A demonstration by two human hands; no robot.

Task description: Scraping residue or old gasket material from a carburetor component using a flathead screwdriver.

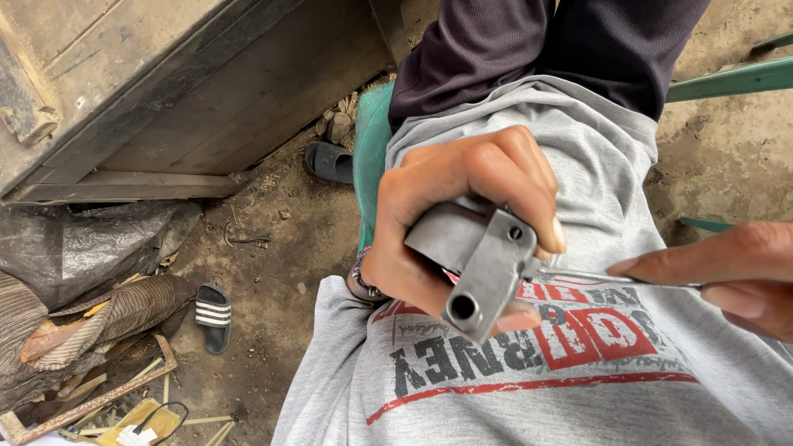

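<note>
Item: grey metal block [483,268], clamped in your left hand [450,219]; thin metal rod [611,278], pinched in your right hand [727,277], lies level, tip touching the block's right side.

Left hand [446,223] gripping grey metal block [479,260]

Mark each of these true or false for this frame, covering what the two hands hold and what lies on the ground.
1. The left hand grips a grey metal block with a round hole in its end. True.
2. The right hand holds a hammer. False: it holds a thin metal rod whose tip meets the block.
3. A striped sandal lies on the dirt ground. True.
4. The person wears a plain white shirt. False: a grey printed shirt.
</note>
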